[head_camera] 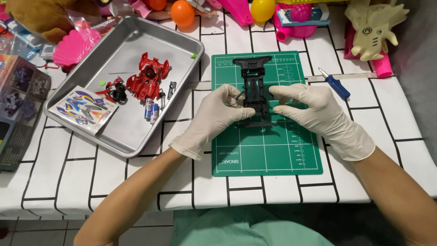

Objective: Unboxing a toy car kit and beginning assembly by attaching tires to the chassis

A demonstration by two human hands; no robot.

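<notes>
A black toy car chassis (255, 82) lies lengthwise on a green cutting mat (266, 150). Both my hands wear pale rubber gloves. My left hand (214, 116) pinches the chassis at its left side, near its rear end. My right hand (318, 111) touches the chassis from the right with fingertips on its rear part. The near end of the chassis is partly hidden by my fingers.
A metal tray (132, 132) at left holds a red car body (148, 77), black tyres (118, 93), two small batteries (151, 110), a sticker sheet (84, 108) and small parts. A blue-handled screwdriver (336, 84) lies right of the mat. Toys crowd the table's far edge; a box (16, 105) sits far left.
</notes>
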